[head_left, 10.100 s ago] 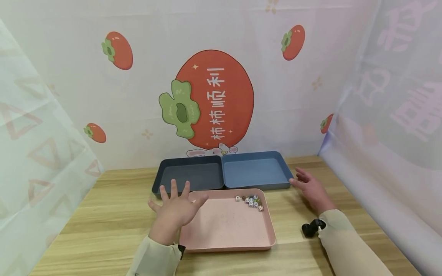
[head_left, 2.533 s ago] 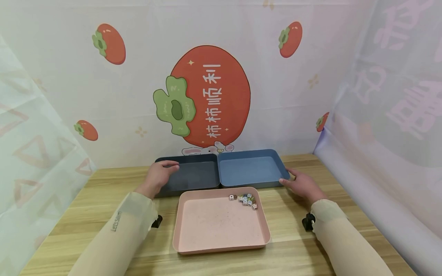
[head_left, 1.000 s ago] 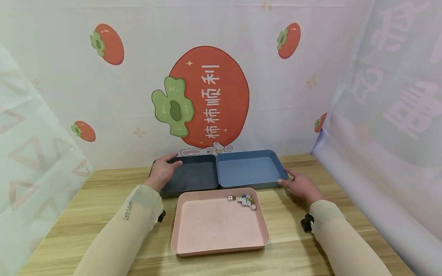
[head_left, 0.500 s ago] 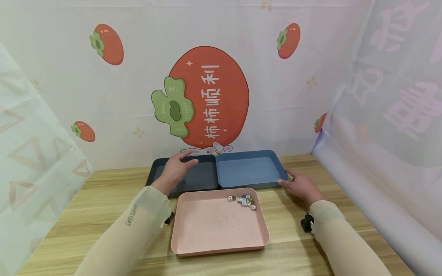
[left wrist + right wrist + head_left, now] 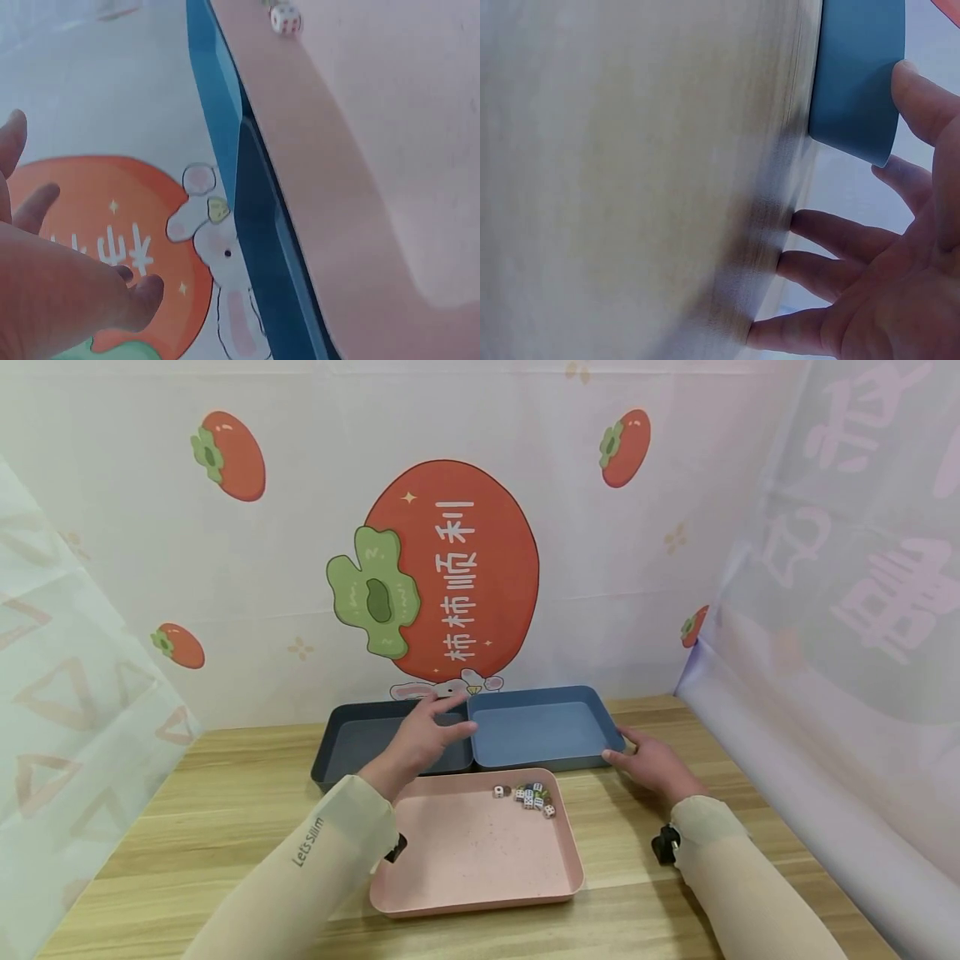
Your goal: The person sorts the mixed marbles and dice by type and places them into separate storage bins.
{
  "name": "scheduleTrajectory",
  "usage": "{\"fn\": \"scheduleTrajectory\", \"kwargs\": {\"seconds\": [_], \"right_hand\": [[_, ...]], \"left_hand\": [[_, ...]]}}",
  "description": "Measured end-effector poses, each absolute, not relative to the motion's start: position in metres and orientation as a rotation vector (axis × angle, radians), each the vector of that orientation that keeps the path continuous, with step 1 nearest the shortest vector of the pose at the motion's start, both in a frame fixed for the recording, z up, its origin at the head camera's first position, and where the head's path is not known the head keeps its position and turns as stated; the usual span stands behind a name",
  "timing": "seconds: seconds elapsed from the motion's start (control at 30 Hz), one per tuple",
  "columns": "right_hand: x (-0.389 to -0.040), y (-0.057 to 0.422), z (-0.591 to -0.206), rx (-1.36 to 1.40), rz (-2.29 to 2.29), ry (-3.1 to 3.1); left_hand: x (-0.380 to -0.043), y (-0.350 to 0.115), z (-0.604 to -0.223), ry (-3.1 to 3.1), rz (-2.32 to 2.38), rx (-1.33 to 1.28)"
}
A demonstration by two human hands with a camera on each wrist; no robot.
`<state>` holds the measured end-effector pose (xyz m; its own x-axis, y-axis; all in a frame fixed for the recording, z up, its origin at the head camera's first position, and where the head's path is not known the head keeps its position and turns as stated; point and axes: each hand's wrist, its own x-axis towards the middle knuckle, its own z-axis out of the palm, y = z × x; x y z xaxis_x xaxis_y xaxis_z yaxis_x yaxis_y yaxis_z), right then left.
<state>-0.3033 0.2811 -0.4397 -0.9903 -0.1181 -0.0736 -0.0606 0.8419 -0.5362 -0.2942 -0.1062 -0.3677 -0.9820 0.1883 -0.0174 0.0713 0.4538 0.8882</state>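
My left hand [image 5: 416, 745] hovers over the right end of the dark grey tray [image 5: 358, 739], fingers and thumb spread and holding nothing. Its fingertips reach towards the seam with the blue tray [image 5: 536, 735]. At that blue tray's front right corner is my right hand [image 5: 654, 766]. In the right wrist view its thumb touches the tray wall near the rim, the index finger lies by the corner, and the other fingers [image 5: 840, 234] reach down to the tabletop. A small cluster of dice [image 5: 529, 799] lies in the back right corner of the pink tray [image 5: 480, 868].
Dark and blue trays stand side by side at the back, with the pink tray in front. The wooden table [image 5: 202, 835] ends at a printed cloth backdrop [image 5: 285, 560]. Cloth also hangs at both sides. Small brown and green pieces lie among the dice.
My left hand was over the pink tray, then at the dark tray's left edge, and has swept right across it. My right hand came onto the blue tray's corner and has stayed there.
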Motion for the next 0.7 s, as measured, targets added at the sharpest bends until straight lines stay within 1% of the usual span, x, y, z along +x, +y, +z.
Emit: {"fn": "scheduleTrajectory", "kwargs": {"seconds": [0.17, 0.43, 0.7], "right_hand": [[-0.302, 0.281, -0.439, -0.138, -0.843, 2.91], [-0.3, 0.278, -0.438, -0.142, -0.852, 2.907], [-0.301, 0.279, -0.439, -0.136, -0.856, 2.91]], "left_hand": [[-0.289, -0.095, -0.377, 2.617, 1.456, 0.307], [-0.285, -0.081, -0.399, 2.888, 0.951, 0.491], [-0.28, -0.07, -0.415, 2.929, 0.759, 0.492]]}}
